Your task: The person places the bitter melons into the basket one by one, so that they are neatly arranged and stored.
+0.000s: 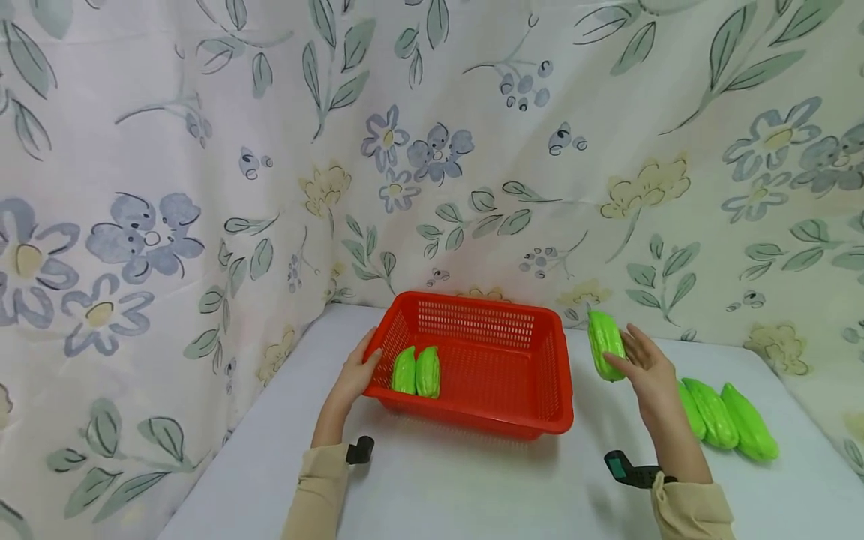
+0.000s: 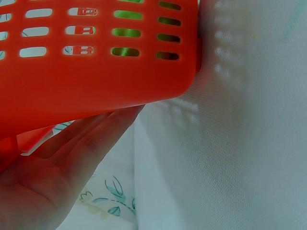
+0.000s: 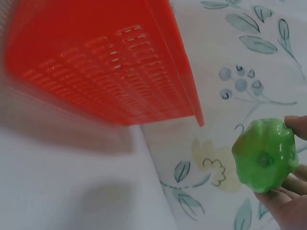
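A red plastic basket (image 1: 466, 412) with slotted walls stands on the table in the head view. My left hand (image 1: 352, 379) grips its left rim, thumb over the edge; in the left wrist view the fingers (image 2: 103, 134) lie along the outside of the wall. Two bright green bitter melons (image 1: 428, 371) lie side by side in the basket's left end. Just right of the basket, my right hand (image 1: 649, 369) holds another bitter melon (image 1: 604, 345) above the table, pinched between thumb and fingers. The right wrist view shows this melon (image 3: 264, 155) end-on.
Several more bitter melons (image 1: 748, 421) lie in a row on the white table (image 1: 472, 487), right of my right forearm, which partly hides one. A flower-printed curtain (image 1: 432, 225) hangs behind the table and along its left side. Each wrist wears a black band (image 1: 634, 472).
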Demonstrator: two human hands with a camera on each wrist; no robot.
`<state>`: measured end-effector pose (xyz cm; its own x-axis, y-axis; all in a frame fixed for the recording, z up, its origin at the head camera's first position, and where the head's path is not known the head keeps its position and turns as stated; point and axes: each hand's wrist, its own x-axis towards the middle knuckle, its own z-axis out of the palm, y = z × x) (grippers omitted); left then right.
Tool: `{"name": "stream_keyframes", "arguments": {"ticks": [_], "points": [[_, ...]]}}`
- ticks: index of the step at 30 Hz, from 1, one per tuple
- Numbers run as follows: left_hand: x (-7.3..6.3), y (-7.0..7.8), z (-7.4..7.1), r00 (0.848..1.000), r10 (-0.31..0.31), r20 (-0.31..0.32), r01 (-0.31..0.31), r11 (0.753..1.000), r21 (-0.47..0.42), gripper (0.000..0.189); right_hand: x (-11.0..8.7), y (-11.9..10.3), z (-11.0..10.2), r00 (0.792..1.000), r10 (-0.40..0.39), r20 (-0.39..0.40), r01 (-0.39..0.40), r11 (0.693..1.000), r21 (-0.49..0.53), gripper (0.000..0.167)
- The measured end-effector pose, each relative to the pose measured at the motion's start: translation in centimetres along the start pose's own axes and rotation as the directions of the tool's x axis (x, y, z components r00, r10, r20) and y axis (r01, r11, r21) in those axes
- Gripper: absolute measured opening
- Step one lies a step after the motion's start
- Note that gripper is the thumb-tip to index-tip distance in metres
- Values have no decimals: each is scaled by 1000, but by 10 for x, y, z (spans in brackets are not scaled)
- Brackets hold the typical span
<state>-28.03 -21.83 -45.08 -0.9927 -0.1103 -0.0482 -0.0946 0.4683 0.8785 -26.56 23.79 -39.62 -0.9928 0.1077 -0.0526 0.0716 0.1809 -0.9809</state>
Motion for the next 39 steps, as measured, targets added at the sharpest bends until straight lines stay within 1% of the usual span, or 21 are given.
{"name": "stream_keyframes", "arguments": {"ticks": [4,8,16,23,27,30,32,34,37,39], "points": [[-5,-3,6,1000,-8,-4,8,1000,-10,57,-5,1,1,1000,-4,18,5,1000,-15,84],[-8,-6,10,1000,-3,-10,3,1000,-7,56,-8,1,5,999,-11,35,12,1000,-26,85],[-12,-5,9,1000,24,-16,-24,1000,-8,56,-9,-2,16,998,-25,58,27,999,-29,83],[-10,-8,8,999,29,-24,-29,1000,-4,56,-7,-9,25,996,-36,87,39,999,-37,82],[-10,-6,7,999,38,-30,-38,999,-15,56,-5,-14,31,994,-49,98,52,998,-30,81],[-10,-4,4,997,69,-40,-69,998,0,57,-2,-19,36,992,-68,105,71,997,-23,81],[-9,-3,3,996,76,-43,-76,997,3,56,0,-22,38,991,-83,110,85,996,-13,81],[-7,-3,2,996,74,-42,-74,997,5,56,2,-24,41,989,-95,112,97,995,-13,80],[-6,-3,3,998,49,-36,-49,999,-7,56,3,-27,47,987,-108,119,109,994,-7,80],[-6,-2,2,998,45,-34,-45,999,-3,56,4,-29,50,986,-114,121,115,993,-3,80]]}}
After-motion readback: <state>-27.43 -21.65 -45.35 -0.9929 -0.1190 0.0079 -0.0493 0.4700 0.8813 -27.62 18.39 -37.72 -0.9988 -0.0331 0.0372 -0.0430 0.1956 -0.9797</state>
